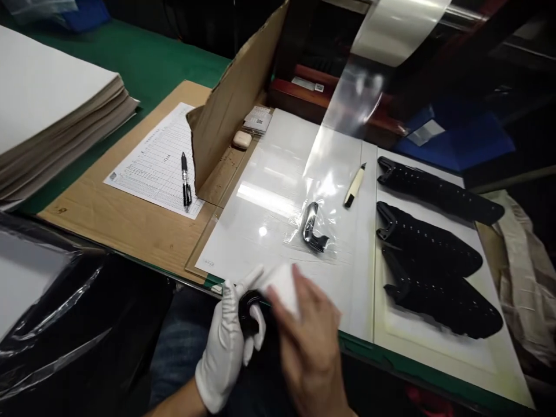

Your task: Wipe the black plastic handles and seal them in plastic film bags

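My left hand (228, 333), in a white glove, holds a black part (248, 306) at the table's front edge, its fingers curled around it. Close on its right, my bare right hand (308, 330) grips a white cloth (284, 286) between thumb and fingers; both are blurred. Whether the cloth touches the black part cannot be made out. Beyond my hands, a glossy black bracket (311, 229) lies inside clear plastic film (334, 191) on the white board (243, 231). A cream-handled cutter (355, 185) rests to the right of the bracket.
Several black perforated parts (428, 243) lie at the right. On the left, a pen (186, 182) rests on a printed sheet (152, 162) beside an upright cardboard panel (238, 98). A paper stack (56, 92) sits at far left. Blue bins (469, 136) stand at the back right.
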Demonstrator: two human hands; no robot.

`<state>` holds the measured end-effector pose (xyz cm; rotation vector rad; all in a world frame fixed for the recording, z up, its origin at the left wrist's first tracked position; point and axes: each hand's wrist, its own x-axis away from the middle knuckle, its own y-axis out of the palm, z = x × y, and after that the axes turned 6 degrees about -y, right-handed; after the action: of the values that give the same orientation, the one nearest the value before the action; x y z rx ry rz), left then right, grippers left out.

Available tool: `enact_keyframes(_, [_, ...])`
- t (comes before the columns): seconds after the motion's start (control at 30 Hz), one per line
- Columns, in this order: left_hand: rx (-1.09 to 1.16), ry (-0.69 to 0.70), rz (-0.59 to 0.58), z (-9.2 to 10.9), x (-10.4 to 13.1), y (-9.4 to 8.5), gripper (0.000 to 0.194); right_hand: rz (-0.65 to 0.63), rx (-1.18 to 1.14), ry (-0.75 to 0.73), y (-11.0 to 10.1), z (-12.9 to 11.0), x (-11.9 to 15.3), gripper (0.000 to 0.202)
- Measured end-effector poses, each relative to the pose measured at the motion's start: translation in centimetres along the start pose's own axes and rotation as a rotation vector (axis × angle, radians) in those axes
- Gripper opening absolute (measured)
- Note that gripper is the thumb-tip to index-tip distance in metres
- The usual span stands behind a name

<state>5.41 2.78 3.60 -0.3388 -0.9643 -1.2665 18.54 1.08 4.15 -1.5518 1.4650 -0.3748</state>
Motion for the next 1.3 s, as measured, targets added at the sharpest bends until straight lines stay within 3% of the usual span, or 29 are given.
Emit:
enact_keyframes(0.07, [-0.072, 0.024, 0.006, -0.2, 0.1, 0.3, 0.08, 0.039, 0.06, 0.116, 0.5, -0.5, 0.4, 0.059])
enact_keyframes(0.17, [-0.139, 0.073, 0.022, -0.3, 0.1, 0.7, 0.081, 0.039, 0.057, 0.076, 0.9, -1.1, 0.7, 0.061])
enact_keyframes(0.3, [-0.202, 0.089, 0.008, 0.0, 0.2, 1.0, 0.082, 0.107, 0.072, 0.185, 0.8, -1.4, 0.7, 0.058])
enact_keyframes(0.4, [-0.221, 0.177, -0.003, 0.1, 0.4, 1.1, 0.08, 0.08, 0.044, 0.133, 0.7, -1.6, 0.8, 0.057])
enact_keyframes(0.6, [-0.29, 0.175, 0.003, -0.5, 0.6, 1.1, 0.071, 0.108, 0.081, 0.208, 1.0, -1.6, 1.0, 0.057])
enact_keyframes(0.73, [-0.342, 0.127, -0.041, -0.2, 0.6, 0.8, 0.073, 0.143, 0.114, 0.283, 0.2, -0.1, 1.2, 0.046])
enact_keyframes(0.8, [-0.377, 0.096, -0.107, 0.9, 0.8, 0.2, 0.07, 0.169, -0.025, 0.45, -1.2, 0.6, 1.2, 0.037])
enact_keyframes(0.87, [-0.414, 0.061, -0.208, 2.5, 1.0, -0.8, 0.068, 0.102, -0.36, 0.673, -3.1, 0.8, 1.0, 0.038])
enact_keyframes(0.97, [-0.515, -0.033, -0.395, 4.8, 1.6, -2.5, 0.066, -0.204, -0.936, 0.892, -5.6, 0.2, 0.2, 0.049])
enact_keyframes(1.07, [-0.594, 0.015, -0.382, 6.0, 2.3, -3.5, 0.055, -0.409, -1.239, 0.829, -6.6, -0.7, -0.7, 0.048])
enact_keyframes(1.17, [-0.585, 0.202, -0.224, 6.1, 2.9, -3.6, 0.049, -0.374, -1.241, 0.767, -6.4, -1.2, -1.0, 0.045])
enact_keyframes(1.3, [-0.574, 0.199, -0.179, 5.6, 3.1, -3.2, 0.036, -0.356, -1.197, 0.773, -6.0, -1.3, -0.6, 0.047])
